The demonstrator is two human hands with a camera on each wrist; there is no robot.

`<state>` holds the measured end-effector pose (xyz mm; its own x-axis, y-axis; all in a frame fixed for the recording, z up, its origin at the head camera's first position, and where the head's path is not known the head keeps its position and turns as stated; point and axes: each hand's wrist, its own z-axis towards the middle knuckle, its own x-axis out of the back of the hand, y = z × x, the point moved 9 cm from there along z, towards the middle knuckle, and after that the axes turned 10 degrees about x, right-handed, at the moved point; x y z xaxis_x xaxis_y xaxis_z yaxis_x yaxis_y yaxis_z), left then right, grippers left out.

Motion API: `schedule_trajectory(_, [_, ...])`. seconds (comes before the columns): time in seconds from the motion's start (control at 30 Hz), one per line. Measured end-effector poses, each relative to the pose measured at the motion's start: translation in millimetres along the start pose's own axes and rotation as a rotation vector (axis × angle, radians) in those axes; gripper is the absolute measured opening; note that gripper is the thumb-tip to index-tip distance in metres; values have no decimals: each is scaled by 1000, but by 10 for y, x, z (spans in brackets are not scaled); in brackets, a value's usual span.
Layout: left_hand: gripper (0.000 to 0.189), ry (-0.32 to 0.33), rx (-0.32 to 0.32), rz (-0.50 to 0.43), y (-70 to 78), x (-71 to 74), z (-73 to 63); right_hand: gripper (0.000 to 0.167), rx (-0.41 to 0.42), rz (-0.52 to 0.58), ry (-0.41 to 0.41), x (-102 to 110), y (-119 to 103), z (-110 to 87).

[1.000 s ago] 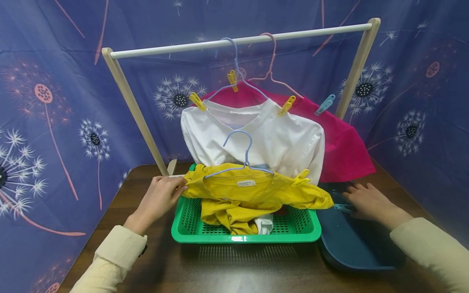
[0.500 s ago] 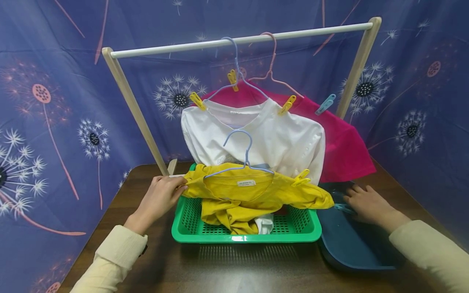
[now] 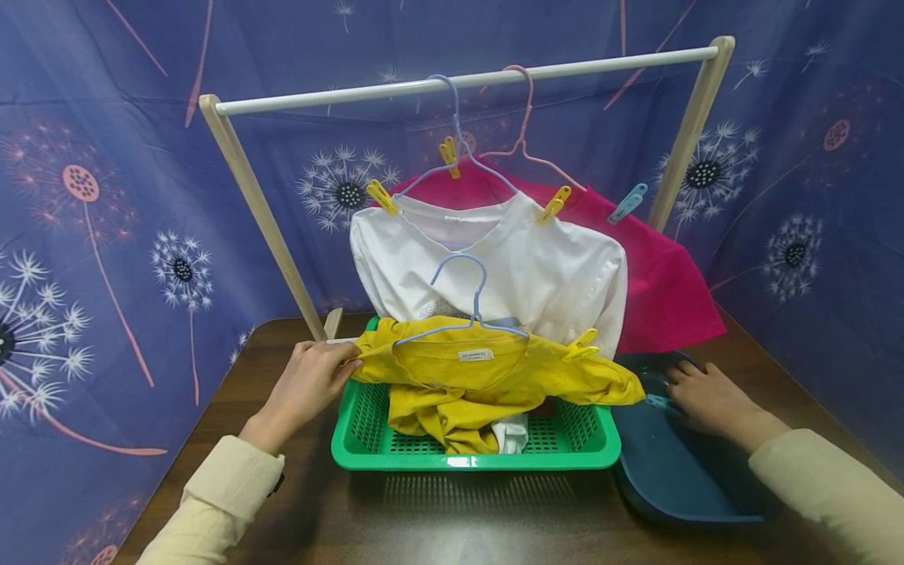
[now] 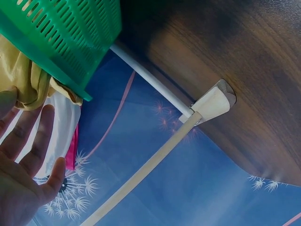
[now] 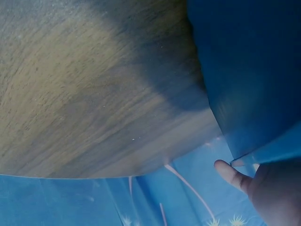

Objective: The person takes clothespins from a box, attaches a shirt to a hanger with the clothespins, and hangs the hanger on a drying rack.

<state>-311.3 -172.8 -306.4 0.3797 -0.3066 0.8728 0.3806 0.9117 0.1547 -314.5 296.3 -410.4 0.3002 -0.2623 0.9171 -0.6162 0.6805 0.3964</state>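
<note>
In the head view my left hand point(image 3: 307, 384) pinches the left sleeve of a yellow T-shirt point(image 3: 452, 404). The left wrist view shows thumb and forefinger at the yellow cloth, with the other fingers point(image 4: 44, 127) stretched out. A blue hanger point(image 3: 476, 302) sits in the shirt's neckline, and a yellow clothespin point(image 3: 581, 344) clips its right shoulder. My right hand point(image 3: 713, 400) reaches into a dark blue tray point(image 3: 695, 479), beside a light blue clothespin point(image 3: 661, 402). Its fingertips are partly hidden; one finger point(image 5: 230, 174) shows at the tray's rim in the right wrist view.
The shirt lies over a green basket point(image 3: 473, 461). Behind, a rack point(image 3: 353, 96) holds a white shirt point(image 3: 487, 259) and a magenta garment point(image 3: 671, 298) on hangers, with several clothespins. The rack's left foot point(image 4: 211, 103) stands on the brown table point(image 3: 480, 522) near its back edge.
My right hand has shifted slightly inside the tray, its fingers now drawn together and lower near the light blue clothespin. My left hand and the yellow T-shirt stay in place.
</note>
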Motion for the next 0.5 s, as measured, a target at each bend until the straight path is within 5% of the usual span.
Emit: schedule_trajectory(0.5, [5,-18,5,-13,-3,-2,-4,33,-72,114,-7,35,41,-10])
